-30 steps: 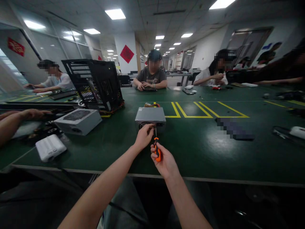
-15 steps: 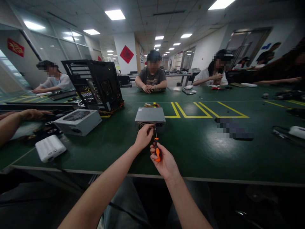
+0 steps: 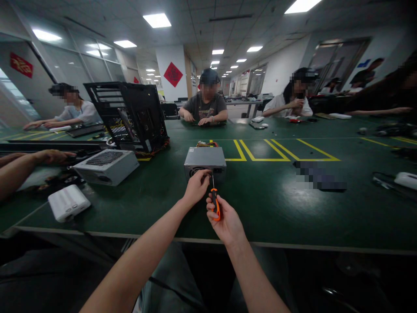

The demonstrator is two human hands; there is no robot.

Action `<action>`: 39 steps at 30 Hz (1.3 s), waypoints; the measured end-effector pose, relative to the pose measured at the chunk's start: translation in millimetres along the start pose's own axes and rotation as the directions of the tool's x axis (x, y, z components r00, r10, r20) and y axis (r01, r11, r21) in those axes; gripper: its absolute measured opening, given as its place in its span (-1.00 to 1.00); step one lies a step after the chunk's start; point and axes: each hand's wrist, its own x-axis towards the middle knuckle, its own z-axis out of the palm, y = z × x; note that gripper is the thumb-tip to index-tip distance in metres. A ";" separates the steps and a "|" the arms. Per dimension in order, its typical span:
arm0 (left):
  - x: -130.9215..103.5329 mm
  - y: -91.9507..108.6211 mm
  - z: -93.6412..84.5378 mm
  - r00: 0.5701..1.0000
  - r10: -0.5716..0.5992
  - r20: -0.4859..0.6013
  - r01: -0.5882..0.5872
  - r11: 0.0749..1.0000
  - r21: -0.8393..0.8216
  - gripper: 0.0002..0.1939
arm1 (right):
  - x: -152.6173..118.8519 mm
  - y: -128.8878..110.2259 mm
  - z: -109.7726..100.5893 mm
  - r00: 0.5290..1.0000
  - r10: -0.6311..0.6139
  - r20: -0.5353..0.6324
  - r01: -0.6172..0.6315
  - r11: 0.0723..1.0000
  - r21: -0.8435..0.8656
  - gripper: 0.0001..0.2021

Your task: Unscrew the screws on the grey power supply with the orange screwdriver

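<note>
A grey computer power supply unit (image 3: pixel 205 156) sits in front of me, its fan side facing me and bundled wires behind it. My right hand (image 3: pixel 226 217) is closed around the orange-and-black handle of a screwdriver (image 3: pixel 215 205). The thin shaft points away from me, its tip at the lower part of the unit's near face. Beside that tip, my left hand (image 3: pixel 196 188) has thumb and fingers pinched together against the same face. What the pinch holds, if anything, is too small to make out.
Left of me are a second power supply unit (image 3: pixel 107 166), a white box-shaped device (image 3: pixel 69 203) and a black open computer case (image 3: pixel 130 115). Another person's hand (image 3: pixel 55 156) reaches in at far left. A blurred-out dark object (image 3: pixel 319 176) lies to the right. Co-workers sit across the green table (image 3: pixel 276 221).
The screwdriver handle has turned a little in my right hand, whose fingers have shifted slightly. My left hand stays in place. Across the table, a person's hands have moved apart.
</note>
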 end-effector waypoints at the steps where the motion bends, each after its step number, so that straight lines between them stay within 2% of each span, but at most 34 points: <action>1: 0.1 -0.4 0.1 1.000 0.001 0.000 -0.001 1.000 -0.002 -0.74 | -0.2 -0.3 -0.3 1.000 0.001 0.007 -0.001 1.000 0.005 -0.75; 10: 0.2 -4.1 2.3 1.000 0.000 -0.003 0.000 1.000 -0.002 -0.73 | -4.8 -3.4 -4.1 0.999 -0.002 0.055 0.000 1.000 0.025 -0.77; 15: 1.0 -2.5 -3.7 1.000 -0.005 -0.001 0.005 0.996 0.088 -0.79 | -15.4 -7.5 -8.8 0.999 -0.014 0.042 0.013 0.999 0.036 -0.81; 18: 1.2 -1.9 -8.2 0.998 -0.019 0.058 0.009 0.985 0.175 -0.84 | -25.5 -9.1 -12.8 0.999 -0.019 0.035 0.018 0.999 0.036 -0.83; 23: -2.3 -2.9 -9.4 0.984 -0.027 0.174 -0.012 0.975 0.222 -0.91 | -37.8 -9.0 -17.6 0.999 -0.034 0.031 0.032 0.999 0.041 -0.81; 30: -7.4 -2.2 -5.1 0.960 -0.008 0.278 -0.074 0.956 0.283 -0.81 | -37.8 -7.6 -19.6 0.998 -0.047 0.033 0.046 0.998 0.038 -0.80; 33: -7.4 -2.1 -3.3 0.956 -0.004 0.294 -0.075 0.963 0.259 -0.84 | -36.8 -6.9 -19.9 0.998 -0.057 0.037 0.056 0.998 0.027 -0.84; 39: -4.9 -5.1 -1.4 0.961 -0.013 0.275 -0.011 0.996 0.087 -0.93 | -37.8 -6.3 -19.3 0.997 -0.070 0.037 0.070 0.997 0.012 -0.86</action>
